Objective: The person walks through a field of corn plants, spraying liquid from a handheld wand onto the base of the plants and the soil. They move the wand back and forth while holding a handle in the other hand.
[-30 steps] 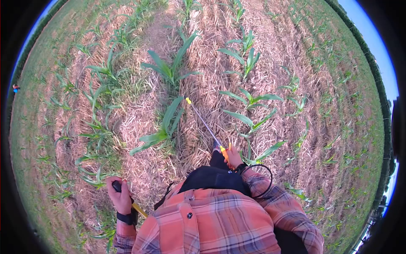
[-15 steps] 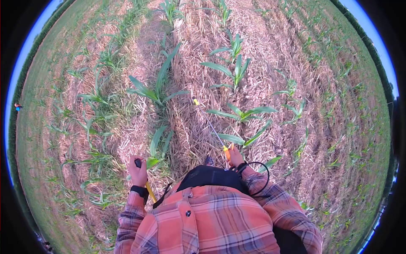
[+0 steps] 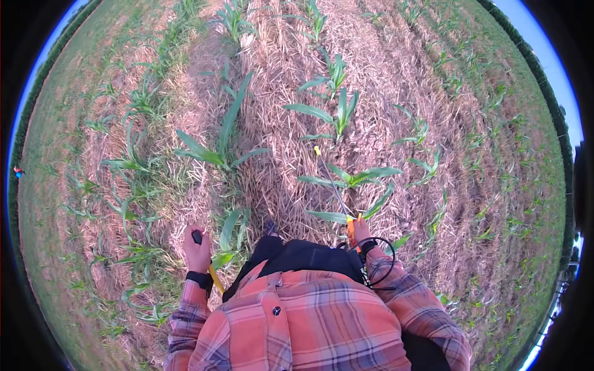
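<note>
My left hand (image 3: pixel 197 250) is closed round the black grip of a yellow lever (image 3: pixel 216 279), low on the left beside my body. On the right, my right hand (image 3: pixel 359 231) holds the orange-yellow handle of a spray wand (image 3: pixel 333 187). The thin shaft slants up and left to a yellow nozzle (image 3: pixel 317 150), which lies just below a young corn plant (image 3: pixel 340 117). Another corn plant (image 3: pixel 356 179) stands right of the shaft. A black hose (image 3: pixel 392 260) loops near my right wrist.
Rows of corn seedlings run away over straw-covered soil (image 3: pixel 278 74). A larger corn plant (image 3: pixel 224 154) stands ahead on the left. A dark shoe (image 3: pixel 271 227) shows below my waist. A distant person (image 3: pixel 18 171) is at the far left edge.
The wand and my right hand have moved right, the nozzle from the straw between the rows to beside the right-hand row. A dark trouser leg now shows further forward at my waist.
</note>
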`<act>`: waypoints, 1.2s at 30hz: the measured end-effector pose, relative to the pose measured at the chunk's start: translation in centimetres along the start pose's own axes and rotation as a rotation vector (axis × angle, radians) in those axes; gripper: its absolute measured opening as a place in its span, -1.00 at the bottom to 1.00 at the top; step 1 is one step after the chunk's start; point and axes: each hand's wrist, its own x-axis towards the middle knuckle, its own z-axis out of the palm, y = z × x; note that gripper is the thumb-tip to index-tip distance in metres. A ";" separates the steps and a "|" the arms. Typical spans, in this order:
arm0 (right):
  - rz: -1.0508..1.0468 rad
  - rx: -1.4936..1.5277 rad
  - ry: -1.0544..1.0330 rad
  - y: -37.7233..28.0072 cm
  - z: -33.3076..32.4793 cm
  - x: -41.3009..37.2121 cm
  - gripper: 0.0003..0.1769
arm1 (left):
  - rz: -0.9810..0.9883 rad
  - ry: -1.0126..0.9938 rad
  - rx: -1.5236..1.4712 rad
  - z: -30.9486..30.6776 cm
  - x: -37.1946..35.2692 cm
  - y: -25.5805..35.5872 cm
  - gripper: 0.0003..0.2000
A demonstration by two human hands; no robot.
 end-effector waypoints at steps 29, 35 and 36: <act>-0.133 -0.319 -0.291 -18.2 16.1 6.1 -0.74 | -0.112 0.132 -0.163 -3.2 14.0 0.5 -0.87; -0.351 -0.302 -0.212 -18.5 15.4 16.1 -0.69 | -0.118 0.150 -0.127 0.5 18.6 4.7 -0.87; -0.346 -0.292 -0.207 -19.6 14.8 16.5 -0.69 | -0.112 0.140 -0.121 1.4 19.5 5.0 -0.87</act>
